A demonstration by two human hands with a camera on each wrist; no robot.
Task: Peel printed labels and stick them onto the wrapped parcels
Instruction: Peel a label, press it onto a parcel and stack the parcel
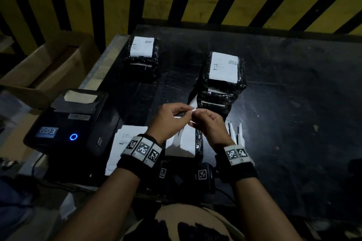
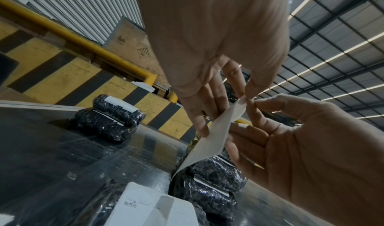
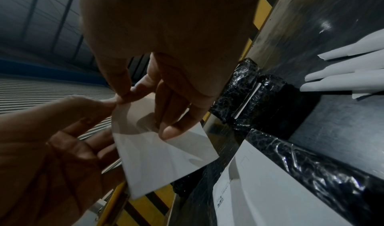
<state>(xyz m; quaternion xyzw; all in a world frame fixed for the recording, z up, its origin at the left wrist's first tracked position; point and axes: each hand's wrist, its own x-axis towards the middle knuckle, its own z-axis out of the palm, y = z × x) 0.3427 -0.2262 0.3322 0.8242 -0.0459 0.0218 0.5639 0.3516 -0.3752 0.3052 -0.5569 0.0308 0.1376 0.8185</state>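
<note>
Label (image 3: 158,160) held in the air between both hands, above the nearest parcel (image 1: 198,139), upper corner pinched from both sides. Left hand (image 1: 170,119): thumb and forefinger nip the corner, other fingers lie along the sheet's left face. Right hand (image 1: 208,125): thumb and forefinger tips pinch the same corner from the opposite side, remaining fingers loosely curled behind it.

Judged step: splitting label from its backing at that corner. To do it well, roll the corner between the fingertips until the two layers part, then draw the backing away low and slow, keeping the sticky face off the fingers and the sheet uncreased.

Beyond the hands, a stack of wrapped parcels (image 1: 222,80) already labelled on top; a second stack (image 1: 143,55) further left. Spent backing strips (image 1: 235,133) lie right of the right hand. Printer (image 1: 66,123) left of the left hand, blue ring lit.

Hard to tell: whether the layers have separated at all; print on every label is unreadable; dim light swallows the table (image 1: 293,103) detail.
</note>
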